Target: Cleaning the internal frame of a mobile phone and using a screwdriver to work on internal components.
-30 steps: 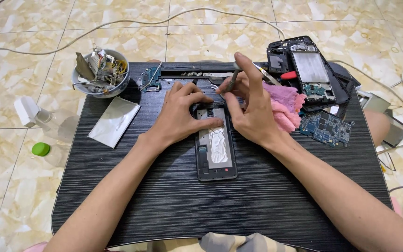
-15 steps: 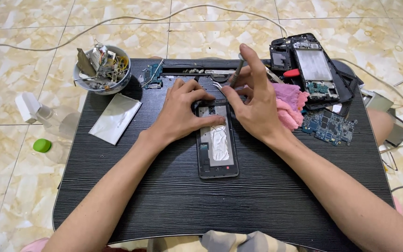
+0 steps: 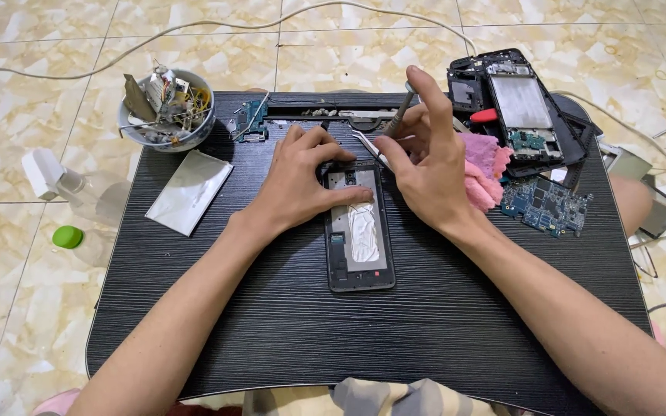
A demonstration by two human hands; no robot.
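Since the earlier frame both hands have barely shifted, staying over the opened phone's top end. Nearest the front edge, the opened phone (image 3: 359, 228) lies flat at the middle of the black surface (image 3: 287, 323). On it, the left hand (image 3: 302, 181) presses down, fingers spread, gripping nothing. Just beside it, the right hand (image 3: 425, 166) pinches metal tweezers (image 3: 370, 146) — and a thin screwdriver (image 3: 398, 115). Farther off, a bowl of parts (image 3: 167, 112) sits at the far left corner — a stack of dismantled phones (image 3: 518, 108) at the far right.
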